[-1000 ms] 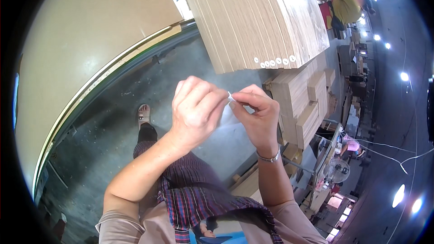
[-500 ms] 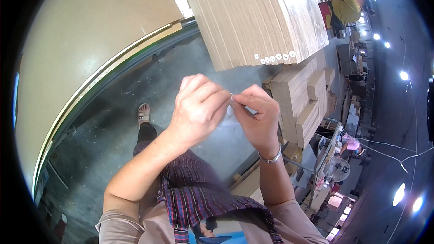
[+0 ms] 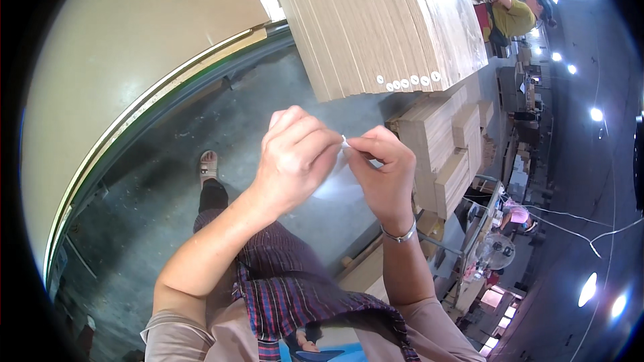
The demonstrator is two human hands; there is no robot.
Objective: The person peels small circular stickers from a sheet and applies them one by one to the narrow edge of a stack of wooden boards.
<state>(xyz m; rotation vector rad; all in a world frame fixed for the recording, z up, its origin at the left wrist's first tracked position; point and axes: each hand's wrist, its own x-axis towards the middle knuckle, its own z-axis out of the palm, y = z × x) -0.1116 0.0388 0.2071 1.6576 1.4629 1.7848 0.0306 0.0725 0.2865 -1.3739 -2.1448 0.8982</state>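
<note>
My left hand (image 3: 295,157) and my right hand (image 3: 382,174) are raised together in front of me, fingertips meeting. Between them they pinch a small clear plastic piece (image 3: 339,173), thin and see-through, with a tiny white bit at the fingertips. A silver bracelet (image 3: 397,234) circles my right wrist. Both hands hover over the grey concrete floor (image 3: 221,117), just below a tall stack of light wooden boards (image 3: 382,17) with several small white round caps (image 3: 409,82) on its lower edge.
A large pale panel (image 3: 127,47) fills the left side. Stacked wooden blocks (image 3: 449,154) stand to the right. A person in a yellow-green shirt (image 3: 513,17) works far off at the top right. A fan (image 3: 495,251) and cluttered benches lie at the lower right.
My two hands have stayed close together, with the fingers shifting slightly on the small clear piece. Nothing else has moved.
</note>
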